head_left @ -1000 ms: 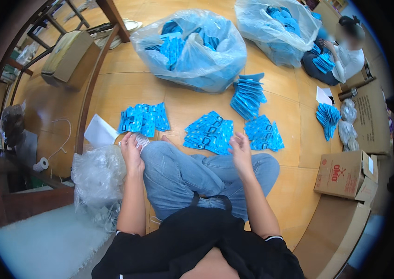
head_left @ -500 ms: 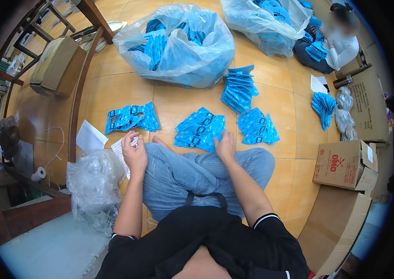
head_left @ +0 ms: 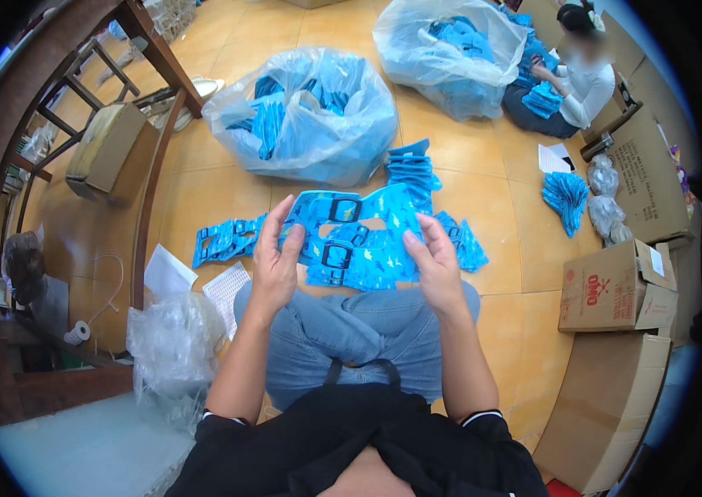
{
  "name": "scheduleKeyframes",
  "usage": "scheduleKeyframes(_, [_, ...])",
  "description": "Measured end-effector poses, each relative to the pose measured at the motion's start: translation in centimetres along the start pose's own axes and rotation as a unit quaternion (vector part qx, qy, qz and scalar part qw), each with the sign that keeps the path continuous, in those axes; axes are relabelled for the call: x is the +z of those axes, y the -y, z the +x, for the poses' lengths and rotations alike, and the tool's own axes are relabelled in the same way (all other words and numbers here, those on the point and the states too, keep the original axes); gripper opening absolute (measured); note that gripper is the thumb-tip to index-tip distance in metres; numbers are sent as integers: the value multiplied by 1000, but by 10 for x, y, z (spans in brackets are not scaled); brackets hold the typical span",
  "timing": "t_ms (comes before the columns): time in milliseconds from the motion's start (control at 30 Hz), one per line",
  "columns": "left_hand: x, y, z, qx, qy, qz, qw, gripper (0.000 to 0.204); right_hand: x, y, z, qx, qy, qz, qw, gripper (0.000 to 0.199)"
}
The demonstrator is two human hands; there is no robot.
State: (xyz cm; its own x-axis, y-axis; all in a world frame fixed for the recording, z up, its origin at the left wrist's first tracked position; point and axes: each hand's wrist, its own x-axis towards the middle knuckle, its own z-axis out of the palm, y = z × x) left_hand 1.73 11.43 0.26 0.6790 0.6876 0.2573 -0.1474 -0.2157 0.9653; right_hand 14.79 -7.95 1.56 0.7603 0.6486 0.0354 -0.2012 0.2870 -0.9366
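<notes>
Bright, even daylight falls on the floor [head_left: 218, 199] with soft shadows and mild glare on the plastic bags [head_left: 309, 124], while fisheye bending and a dark vignette ring the sharp centre.

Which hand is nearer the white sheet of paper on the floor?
Left. The left hand is just right of the white sheet of paper; the right hand is farther right, across the blue item.

Hidden, cropped and unclear parts

The blue strap pieces [head_left: 351, 236] hide the tips of the left hand [head_left: 275, 265] and right hand [head_left: 434, 265], and cover the blue pile [head_left: 467, 244] on the floor behind. The clear bag's [head_left: 305, 112] contents blur through plastic. The cardboard box [head_left: 608, 406] is cut by the dark rim. The co-worker's [head_left: 575, 79] face is blurred.
</notes>
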Motion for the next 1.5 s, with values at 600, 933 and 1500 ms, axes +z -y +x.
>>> scheduleKeyframes(600, [23, -81, -7, -63, 49, -194, 978, 25, 6, 62, -23, -82, -52, 37, 995, 29])
scheduleKeyframes(933, [14, -95, -4, -4, 175, -103, 979, 19, -4, 82, -28, 24, 95, -97, 990, 21])
scheduleKeyframes(1500, [35, -88, -21, -40, 114, -72, 990, 24, 16, 60, -29, -219, -117, -194, 949, 29])
